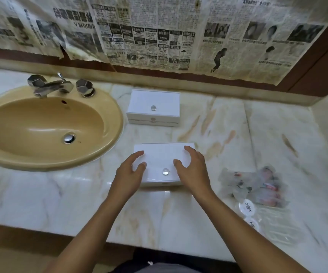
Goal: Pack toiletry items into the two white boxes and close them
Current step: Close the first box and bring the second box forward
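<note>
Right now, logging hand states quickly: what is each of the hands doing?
Left hand: open, fingers spread over the near white box.
Right hand: open, same.

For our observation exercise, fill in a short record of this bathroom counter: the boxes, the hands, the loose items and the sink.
near box: white box, lid shut, clear knob on top
far box: second white box, lid shut, by the wall
left hand: left hand open, at the near box's left edge
right hand: right hand open, over its right side
loose items: plastic packets on the right
sink: tan sink, left
</note>
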